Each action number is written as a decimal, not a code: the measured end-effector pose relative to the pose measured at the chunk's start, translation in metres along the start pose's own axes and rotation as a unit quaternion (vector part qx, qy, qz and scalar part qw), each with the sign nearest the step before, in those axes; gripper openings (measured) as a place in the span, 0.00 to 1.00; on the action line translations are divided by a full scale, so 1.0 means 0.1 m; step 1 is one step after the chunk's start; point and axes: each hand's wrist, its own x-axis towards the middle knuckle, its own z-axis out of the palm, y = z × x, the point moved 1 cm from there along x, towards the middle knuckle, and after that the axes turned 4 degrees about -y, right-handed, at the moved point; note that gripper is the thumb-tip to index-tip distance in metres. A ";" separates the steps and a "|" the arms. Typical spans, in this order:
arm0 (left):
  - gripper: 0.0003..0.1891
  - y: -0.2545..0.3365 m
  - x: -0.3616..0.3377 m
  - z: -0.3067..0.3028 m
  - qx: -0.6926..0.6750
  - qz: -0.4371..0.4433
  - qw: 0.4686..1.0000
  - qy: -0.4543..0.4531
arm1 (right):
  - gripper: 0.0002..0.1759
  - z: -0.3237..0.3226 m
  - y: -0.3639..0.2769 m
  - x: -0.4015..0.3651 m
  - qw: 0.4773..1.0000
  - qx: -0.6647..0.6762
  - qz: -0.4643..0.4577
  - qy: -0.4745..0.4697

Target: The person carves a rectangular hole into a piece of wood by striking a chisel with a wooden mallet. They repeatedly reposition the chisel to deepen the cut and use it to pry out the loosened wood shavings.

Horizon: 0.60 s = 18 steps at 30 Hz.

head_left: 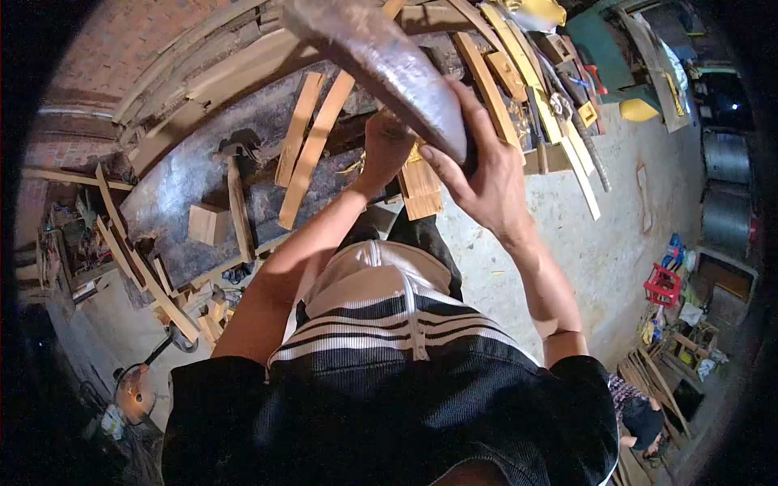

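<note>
A large dark, worn block [405, 77] with a shiny face is raised close to the camera, tilted down to the right. My right hand [494, 174] grips its lower end, thumb on the near side and fingers on the far side. My left hand [385, 150] is beneath the block and looks closed; its fingers are partly hidden, so what it holds cannot be made out. Just below the hands, a short piece of light wood [421, 194] juts from the bench toward my body. Two wooden strips [318, 150] lie left of my left hand.
The dark workbench [170, 198] carries a wooden cube [208, 224] and a hammer-like tool [238, 194]. Yellow strips [527, 57] and hand tools lie at upper right. A standing fan [136, 395] is at lower left. Another person [640, 417] is low at right, near a red stool [663, 283].
</note>
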 end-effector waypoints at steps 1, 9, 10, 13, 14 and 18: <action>0.08 0.04 -0.03 0.03 -0.040 -0.003 0.998 0.043 | 0.40 0.04 0.02 0.01 0.990 -0.062 0.074 -0.106; 0.06 -0.15 -0.17 -0.31 -0.082 -0.134 0.980 0.119 | 0.39 0.35 0.49 -0.24 0.983 0.028 0.158 -0.091; 0.06 -0.15 -0.19 -0.33 -0.078 -0.139 0.979 0.126 | 0.40 0.36 0.53 -0.29 0.973 0.080 0.201 -0.074; 0.08 -0.09 -0.14 -0.32 -0.080 -0.159 0.975 0.131 | 0.41 0.25 0.45 -0.41 0.944 0.132 0.288 -0.091; 0.09 -0.05 -0.11 -0.27 -0.083 -0.164 0.976 0.118 | 0.41 0.20 0.43 -0.43 0.913 0.163 0.357 -0.111; 0.11 0.03 0.06 0.00 -0.131 -0.129 0.965 0.188 | 0.41 0.19 0.52 -0.51 0.955 0.140 0.258 -0.042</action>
